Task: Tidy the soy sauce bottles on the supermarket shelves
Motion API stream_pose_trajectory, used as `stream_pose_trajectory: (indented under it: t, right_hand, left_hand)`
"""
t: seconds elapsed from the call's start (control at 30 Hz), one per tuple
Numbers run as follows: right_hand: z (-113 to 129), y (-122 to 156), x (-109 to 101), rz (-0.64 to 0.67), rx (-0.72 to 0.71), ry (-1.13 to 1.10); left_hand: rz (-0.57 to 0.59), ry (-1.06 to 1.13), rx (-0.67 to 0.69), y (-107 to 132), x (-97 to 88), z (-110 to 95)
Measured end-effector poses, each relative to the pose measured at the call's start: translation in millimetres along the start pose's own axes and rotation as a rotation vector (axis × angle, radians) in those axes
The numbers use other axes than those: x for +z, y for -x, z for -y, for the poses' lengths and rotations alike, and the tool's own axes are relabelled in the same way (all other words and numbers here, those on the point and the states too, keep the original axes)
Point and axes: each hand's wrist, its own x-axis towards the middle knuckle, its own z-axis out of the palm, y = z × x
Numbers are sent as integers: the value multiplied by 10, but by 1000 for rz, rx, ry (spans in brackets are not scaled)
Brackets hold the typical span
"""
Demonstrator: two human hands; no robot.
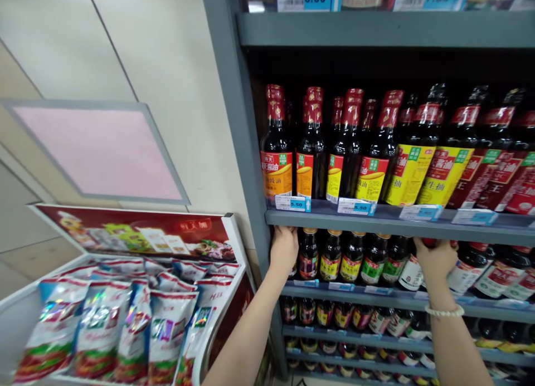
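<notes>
My left hand point(284, 249) reaches under the grey shelf board and is closed round the top of the leftmost sauce bottle point(293, 270), which it mostly hides. My right hand point(436, 262), with a pale bead bracelet point(444, 311) on its wrist, is closed over the red cap of another sauce bottle further right on the same shelf. The hand covers much of that bottle. Between my hands stand several dark sauce bottles point(351, 260) with yellow, green or white labels. A bottle with a white label point(412, 273) stands just left of my right hand.
Above my hands, the upper shelf edge point(393, 221) carries price tags and a row of soy sauce bottles point(277, 163). More bottles point(343, 314) fill the lower shelves. At left, a white display bin point(16, 313) holds several seasoning bags point(102, 325) near the shelf's side post point(234, 96).
</notes>
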Motion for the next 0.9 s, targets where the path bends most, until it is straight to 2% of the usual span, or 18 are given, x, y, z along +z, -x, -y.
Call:
stream_pose_trajectory:
  t: [0.2,0.37,0.53,0.67,0.73,0.8,0.9]
  right_hand:
    - [67,1,-33,17,19,-21]
    - [109,27,-78,2,-1,-33]
    - [103,36,-49,37,-82,-31]
    - [44,30,-82,125,-180,-78]
    - [-31,27,-212,196,-303,-201]
    - [-161,37,-446,274,-435,-361]
    - [-548,101,-873,351,-555,-537]
  left_hand:
    - [0,-27,-29,46,16,-57]
    - [31,-29,-103,180,26,-53]
    - [31,81,-25,379,-137,-181]
    - [-43,164,60,698,-236,-410]
    - [-86,150,86,930,-201,-537]
    - [-106,132,78,1209,-121,-668]
    - [-114,79,34,1708,36,-880]
